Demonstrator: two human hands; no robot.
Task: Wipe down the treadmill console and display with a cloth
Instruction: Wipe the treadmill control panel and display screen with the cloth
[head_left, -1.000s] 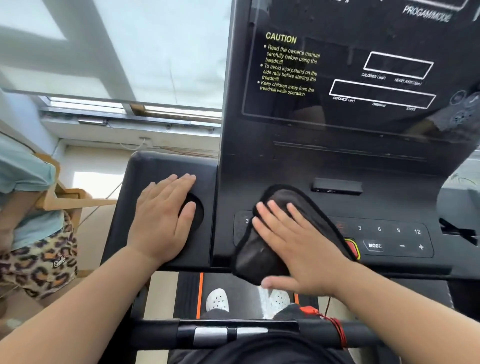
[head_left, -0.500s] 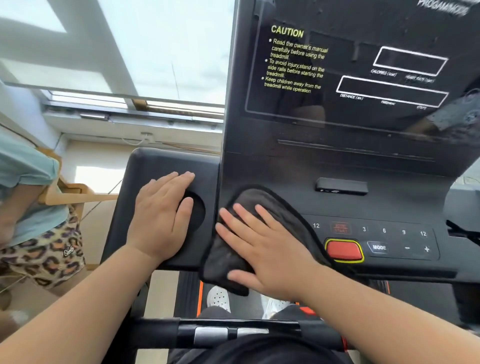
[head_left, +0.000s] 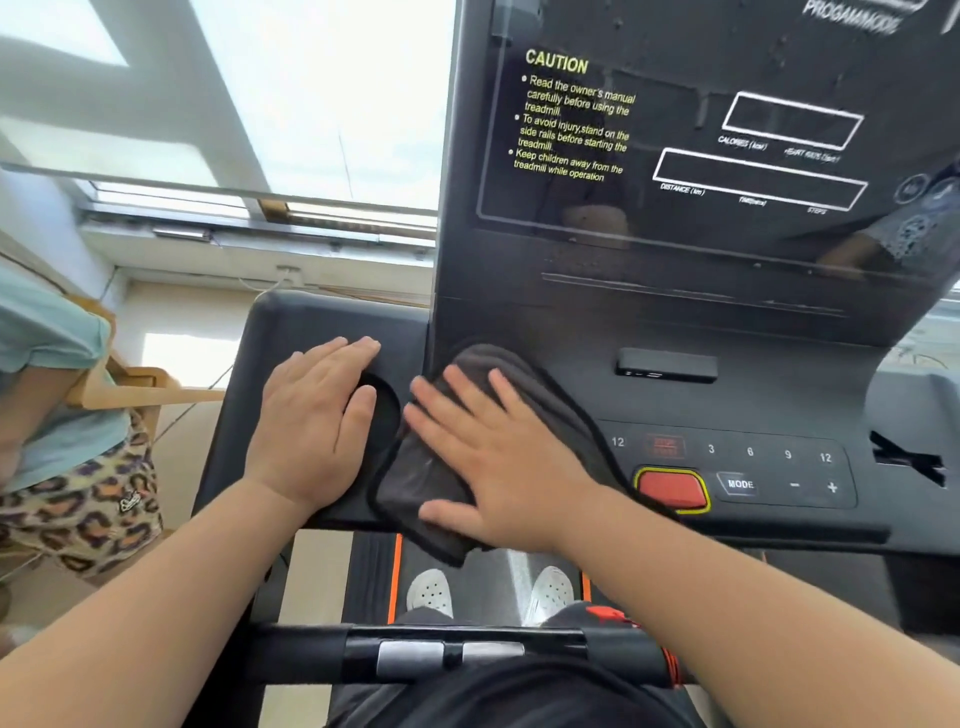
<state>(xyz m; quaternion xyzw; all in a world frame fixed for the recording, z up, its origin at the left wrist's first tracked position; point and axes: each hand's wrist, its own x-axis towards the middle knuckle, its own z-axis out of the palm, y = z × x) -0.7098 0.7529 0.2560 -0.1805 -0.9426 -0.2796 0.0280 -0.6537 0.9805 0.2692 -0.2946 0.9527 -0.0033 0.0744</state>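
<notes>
- The cloth (head_left: 524, 384) is dark grey-brown, soft and napped with a stitched hem, lying crumpled flat on the matte black console (head_left: 675, 410) at its left end, just left of the red button (head_left: 671, 490).
- Its long axis runs diagonally — the far end toward the console's upright panel, the near corner hanging over the console's front edge above the treadmill belt (head_left: 493, 566).
- The right hand (head_left: 498, 457) presses flat on the cloth, fingers straight and spread apart, pointing up and to the left; nothing is clamped.
- The left hand (head_left: 311, 426) lies palm down left of the cloth on the side tray (head_left: 291, 327), fingers together, partly covering a round cup recess (head_left: 384, 421).
- The glossy display (head_left: 727, 130) rises behind the console, with yellow caution text and white outlined boxes.
- Right of the red button, the flat keypad strip (head_left: 779, 470) lies uncovered — smooth and open to the console's right edge.
</notes>
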